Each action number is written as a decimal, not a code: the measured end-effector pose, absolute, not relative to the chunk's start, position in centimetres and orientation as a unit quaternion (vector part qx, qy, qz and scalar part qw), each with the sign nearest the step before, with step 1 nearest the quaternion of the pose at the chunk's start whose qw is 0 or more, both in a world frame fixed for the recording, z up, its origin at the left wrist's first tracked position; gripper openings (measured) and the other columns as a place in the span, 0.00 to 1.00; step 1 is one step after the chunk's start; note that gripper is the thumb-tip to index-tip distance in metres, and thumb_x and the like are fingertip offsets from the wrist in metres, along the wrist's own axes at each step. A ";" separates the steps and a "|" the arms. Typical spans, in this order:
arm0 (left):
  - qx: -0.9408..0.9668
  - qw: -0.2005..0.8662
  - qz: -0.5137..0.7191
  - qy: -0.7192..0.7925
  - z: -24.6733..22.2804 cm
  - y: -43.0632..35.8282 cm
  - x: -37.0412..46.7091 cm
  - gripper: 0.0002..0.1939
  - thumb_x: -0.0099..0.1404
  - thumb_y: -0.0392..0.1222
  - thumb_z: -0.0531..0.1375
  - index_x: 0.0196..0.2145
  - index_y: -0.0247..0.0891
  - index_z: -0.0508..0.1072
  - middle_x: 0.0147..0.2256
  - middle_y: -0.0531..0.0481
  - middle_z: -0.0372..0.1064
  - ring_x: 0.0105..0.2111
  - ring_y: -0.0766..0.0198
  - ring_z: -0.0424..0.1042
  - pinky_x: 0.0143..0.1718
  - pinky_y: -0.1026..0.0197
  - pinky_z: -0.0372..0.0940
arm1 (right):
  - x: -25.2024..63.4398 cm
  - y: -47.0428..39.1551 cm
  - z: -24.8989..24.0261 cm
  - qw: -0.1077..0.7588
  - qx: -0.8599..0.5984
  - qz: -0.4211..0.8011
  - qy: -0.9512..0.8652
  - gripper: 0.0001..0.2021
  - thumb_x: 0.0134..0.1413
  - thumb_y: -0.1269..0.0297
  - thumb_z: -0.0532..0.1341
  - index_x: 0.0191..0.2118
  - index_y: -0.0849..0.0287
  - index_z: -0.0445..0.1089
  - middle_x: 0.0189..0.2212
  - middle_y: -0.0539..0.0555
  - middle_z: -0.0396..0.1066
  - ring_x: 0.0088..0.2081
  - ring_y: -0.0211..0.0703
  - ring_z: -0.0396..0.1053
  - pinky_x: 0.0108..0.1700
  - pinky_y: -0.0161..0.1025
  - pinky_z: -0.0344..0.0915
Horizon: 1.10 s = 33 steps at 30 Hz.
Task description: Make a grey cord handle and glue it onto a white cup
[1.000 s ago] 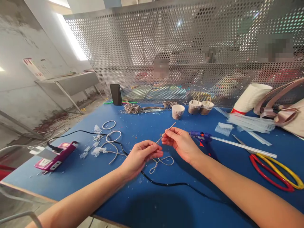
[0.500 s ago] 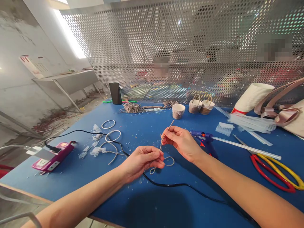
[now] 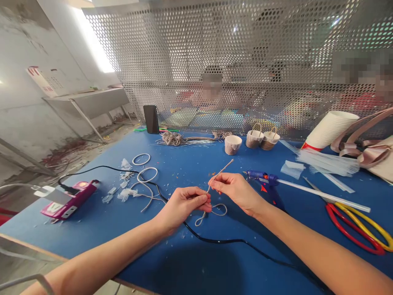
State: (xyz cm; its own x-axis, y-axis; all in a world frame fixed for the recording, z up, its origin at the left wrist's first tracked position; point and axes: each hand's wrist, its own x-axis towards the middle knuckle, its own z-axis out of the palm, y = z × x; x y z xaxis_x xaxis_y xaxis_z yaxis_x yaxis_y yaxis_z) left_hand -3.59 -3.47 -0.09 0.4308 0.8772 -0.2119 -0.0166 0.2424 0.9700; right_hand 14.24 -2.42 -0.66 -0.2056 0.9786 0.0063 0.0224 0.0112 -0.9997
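A thin beige cord (image 3: 225,166) runs between my two hands above the blue table (image 3: 129,233). My left hand (image 3: 188,205) pinches it between thumb and fingers. Just to the right, my right hand (image 3: 235,188) is closed on the same cord, whose free end sticks out up and to the right. A loop of cord (image 3: 200,221) hangs or lies below my left hand; whether it is the same piece I cannot tell. Right of my right hand lies a blue glue gun (image 3: 264,178) with a clear glue stick in its back.
Behind stand small wrapped cups (image 3: 233,145), a phone (image 3: 151,119) and a bundle of cord (image 3: 172,139). Scissors (image 3: 353,225) and glue sticks (image 3: 328,162) lie right. White rings (image 3: 147,175) and a purple power strip (image 3: 69,200) are left. A black cable (image 3: 215,241) crosses the front.
The cord's free end has tilted further to the right and lower. My right hand has shifted slightly down; both hands keep their pinch. The view has moved a little.
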 end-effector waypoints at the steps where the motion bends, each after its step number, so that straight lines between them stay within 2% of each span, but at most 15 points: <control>1: 0.517 0.670 0.333 0.417 -0.1 -3.4 -3.6 0.12 0.53 0.46 0.66 0.26 0.33 0.76 0.26 0.50 0.73 0.28 0.64 0.73 0.37 0.61 0.68 | 14.2 -2.4 -0.6 0.436 -0.453 0.536 -0.563 0.08 0.47 0.59 0.64 0.28 0.59 0.74 0.26 0.49 0.72 0.27 0.36 0.62 0.34 0.37 0.60; 7: 0.503 0.674 0.328 0.430 -0.5 -3.1 -3.1 0.11 0.53 0.45 0.66 0.27 0.32 0.76 0.26 0.48 0.74 0.28 0.63 0.74 0.37 0.62 0.68 | 14.4 -2.8 0.0 0.403 -0.475 0.527 -0.578 0.07 0.48 0.62 0.62 0.28 0.59 0.72 0.26 0.49 0.72 0.30 0.38 0.66 0.37 0.37 0.62; 11: 0.481 0.678 0.340 0.441 -0.7 -2.5 -2.7 0.12 0.51 0.45 0.68 0.27 0.32 0.77 0.26 0.47 0.74 0.27 0.65 0.74 0.36 0.63 0.68 | 16.5 -3.9 0.2 0.366 -0.520 0.494 -0.593 0.07 0.49 0.63 0.62 0.35 0.58 0.73 0.32 0.51 0.74 0.33 0.39 0.68 0.36 0.38 0.63; 14: 0.466 0.678 0.353 0.446 -0.7 -1.9 -2.7 0.14 0.49 0.46 0.69 0.27 0.31 0.76 0.26 0.47 0.74 0.26 0.67 0.73 0.33 0.65 0.68 | 20.0 -5.7 0.2 0.316 -0.565 0.455 -0.611 0.09 0.51 0.61 0.61 0.38 0.56 0.72 0.31 0.50 0.73 0.32 0.40 0.68 0.35 0.37 0.63; 17: 0.464 0.673 0.357 0.452 -0.9 -1.2 -2.7 0.15 0.48 0.47 0.69 0.27 0.31 0.76 0.23 0.49 0.71 0.21 0.69 0.69 0.24 0.67 0.66 | 24.0 -7.7 0.2 0.210 -0.636 0.388 -0.633 0.12 0.54 0.55 0.57 0.31 0.56 0.72 0.25 0.50 0.71 0.27 0.40 0.67 0.29 0.36 0.60; 20: 0.471 0.661 0.353 0.465 -1.1 -0.8 -2.2 0.16 0.50 0.48 0.68 0.28 0.31 0.75 0.19 0.53 0.66 0.15 0.73 0.61 0.15 0.70 0.57 | 27.0 -8.7 -0.1 0.119 -0.746 0.235 -0.612 0.19 0.53 0.47 0.56 0.21 0.56 0.66 0.18 0.50 0.67 0.22 0.42 0.64 0.24 0.37 0.54; 22: 0.474 0.658 0.354 0.467 -1.2 -0.6 -1.7 0.15 0.50 0.48 0.67 0.27 0.31 0.75 0.18 0.54 0.64 0.14 0.75 0.58 0.14 0.71 0.52 | 27.8 -8.3 -0.5 0.134 -0.776 0.172 -0.591 0.16 0.50 0.48 0.58 0.25 0.56 0.67 0.21 0.50 0.70 0.24 0.44 0.67 0.25 0.37 0.56; 24: 0.474 0.660 0.355 0.461 -1.3 -0.6 -1.0 0.15 0.50 0.47 0.67 0.27 0.31 0.75 0.18 0.54 0.64 0.15 0.76 0.57 0.14 0.71 0.49 | 27.7 -7.3 -1.0 0.193 -0.756 0.197 -0.594 0.14 0.50 0.51 0.60 0.34 0.57 0.69 0.28 0.52 0.74 0.29 0.45 0.70 0.29 0.38 0.61; 26: 0.474 0.665 0.353 0.456 -1.5 -0.6 -0.4 0.15 0.49 0.47 0.67 0.26 0.31 0.75 0.18 0.54 0.64 0.15 0.77 0.56 0.15 0.71 0.48 | 27.1 -6.2 -1.5 0.238 -0.727 0.238 -0.599 0.15 0.50 0.53 0.59 0.39 0.58 0.69 0.30 0.53 0.75 0.31 0.46 0.71 0.33 0.39 0.64; 30: 0.470 0.669 0.350 0.457 -1.9 -0.8 0.2 0.14 0.49 0.47 0.67 0.26 0.30 0.75 0.18 0.56 0.61 0.17 0.76 0.54 0.17 0.69 0.46 | 25.8 -5.3 -2.2 0.274 -0.733 0.219 -0.583 0.12 0.47 0.58 0.59 0.33 0.61 0.72 0.27 0.56 0.74 0.32 0.51 0.71 0.36 0.43 0.65; 33: 0.470 0.668 0.350 0.460 -2.2 -0.9 0.2 0.14 0.49 0.46 0.67 0.28 0.30 0.76 0.18 0.57 0.59 0.18 0.75 0.53 0.18 0.69 0.46 | 24.9 -6.0 -2.4 0.294 -0.727 0.233 -0.575 0.13 0.50 0.59 0.55 0.32 0.61 0.73 0.28 0.57 0.75 0.30 0.49 0.71 0.34 0.42 0.66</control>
State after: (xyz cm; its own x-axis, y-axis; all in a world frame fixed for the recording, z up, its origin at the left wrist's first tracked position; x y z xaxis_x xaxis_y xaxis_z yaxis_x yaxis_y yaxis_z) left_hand 0.17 -0.91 -2.16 0.3332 0.8987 -0.2852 -0.0351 0.3141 0.9487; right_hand 24.92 -5.97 -2.41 0.2313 0.9729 -0.0004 0.6995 -0.1666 -0.6950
